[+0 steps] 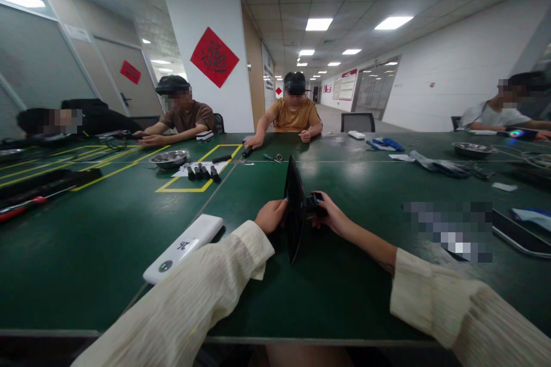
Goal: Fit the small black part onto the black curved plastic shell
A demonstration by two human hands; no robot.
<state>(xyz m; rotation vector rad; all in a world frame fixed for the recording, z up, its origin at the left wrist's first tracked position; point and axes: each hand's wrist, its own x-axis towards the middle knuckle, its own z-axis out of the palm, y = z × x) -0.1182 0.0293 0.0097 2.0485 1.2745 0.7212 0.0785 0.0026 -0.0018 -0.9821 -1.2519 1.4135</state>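
A thin black panel [295, 212] stands almost edge-on to me, upright above the green table in front of my body. My left hand [272, 216] is closed on its left side, with the fingertips partly hidden. From the panel's right side juts a small black mount-like part [313, 203]. My right hand [332, 215] is wrapped round this part, thumb on top. What the panel's faces look like cannot be made out from this angle. Left of my left forearm lies a white power bank [185, 248] with a "26" label.
Ahead to the left are a metal bowl [169, 159] and several short black cylinders [203, 172] on paper. A co-worker [296, 112] sits opposite, one hand on a dark tool. A dark phone-like slab [520, 234] and plastic bags [439, 164] lie to the right.
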